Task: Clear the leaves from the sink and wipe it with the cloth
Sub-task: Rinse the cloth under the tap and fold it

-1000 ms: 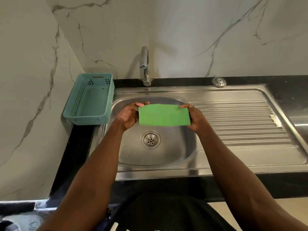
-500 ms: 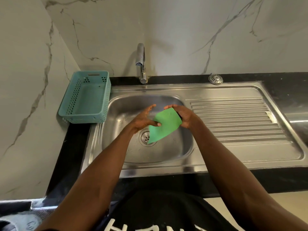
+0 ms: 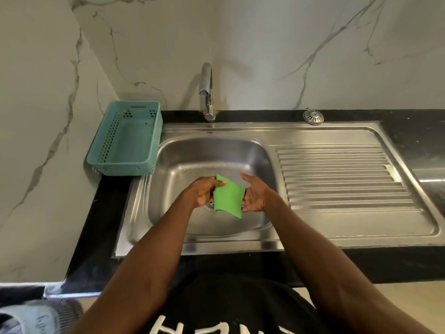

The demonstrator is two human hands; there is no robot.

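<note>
I see the cloth (image 3: 228, 197) between left hand (image 3: 201, 192) and right hand (image 3: 255, 196) over the sink (image 3: 192, 160); basket (image 3: 120, 163) left, tap (image 3: 207, 92) behind, drainboard (image 3: 337, 177) right.

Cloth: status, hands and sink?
Left hand grips green cloth. Right hand touches its right edge, thumb off. Sink below looks bare, nothing blocking.

Black shirt with white print, and two bare arms.
The black shirt (image 3: 231, 302) is plain and dark except for large white block lettering (image 3: 168, 325) along its lower part; the letters are cut off by the frame edge and appear upside down, so the word cannot be read. The left forearm (image 3: 149, 256) shows to the left of the shirt and the right forearm (image 3: 325, 256) to its right, both uncovered. Beyond the shirt are the bare left hand (image 3: 203, 192) and right hand (image 3: 256, 197).
</note>
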